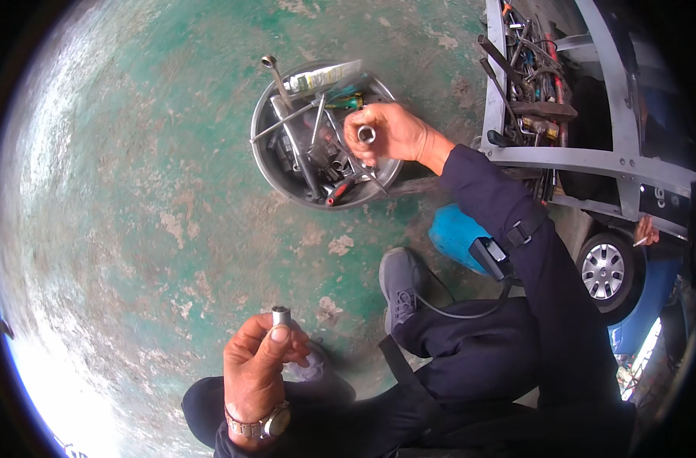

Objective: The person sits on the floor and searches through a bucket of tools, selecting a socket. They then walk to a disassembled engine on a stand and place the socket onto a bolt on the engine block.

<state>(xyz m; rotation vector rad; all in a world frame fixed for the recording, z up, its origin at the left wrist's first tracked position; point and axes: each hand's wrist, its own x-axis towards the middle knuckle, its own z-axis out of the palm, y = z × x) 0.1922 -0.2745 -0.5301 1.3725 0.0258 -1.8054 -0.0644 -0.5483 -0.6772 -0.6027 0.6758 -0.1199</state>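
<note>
Tools (317, 145) in bowl (265, 164); rack (546, 156) right.

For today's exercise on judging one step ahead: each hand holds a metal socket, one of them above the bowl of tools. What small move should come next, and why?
Probably bring the right hand back toward the left hand to compare the two. The right one pinches a socket over the bowl, the left holds another socket upright, and they are far apart.
</note>
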